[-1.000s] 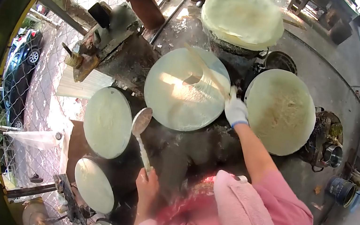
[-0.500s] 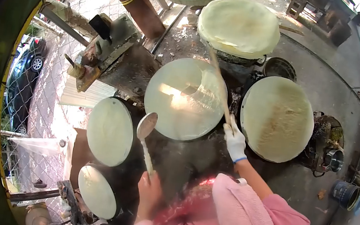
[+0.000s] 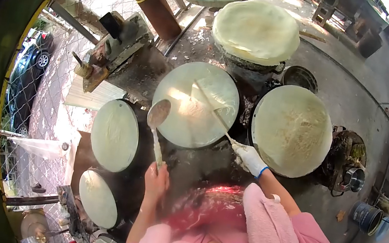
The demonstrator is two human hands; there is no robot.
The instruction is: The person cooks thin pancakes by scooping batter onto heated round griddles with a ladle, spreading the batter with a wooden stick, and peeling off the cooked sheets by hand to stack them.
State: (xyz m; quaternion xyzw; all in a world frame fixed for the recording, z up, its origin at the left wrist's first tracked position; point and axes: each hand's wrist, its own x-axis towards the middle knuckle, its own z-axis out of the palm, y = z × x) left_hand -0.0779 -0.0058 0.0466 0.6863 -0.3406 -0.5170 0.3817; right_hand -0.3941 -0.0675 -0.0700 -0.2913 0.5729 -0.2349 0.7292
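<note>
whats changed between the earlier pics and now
The right hand drew back toward the person, bringing the tip of the stick inward from the middle disc's far edge. The left hand moved the ladle forward, overlapping the disc's left rim in view. Both grips stayed.
</note>
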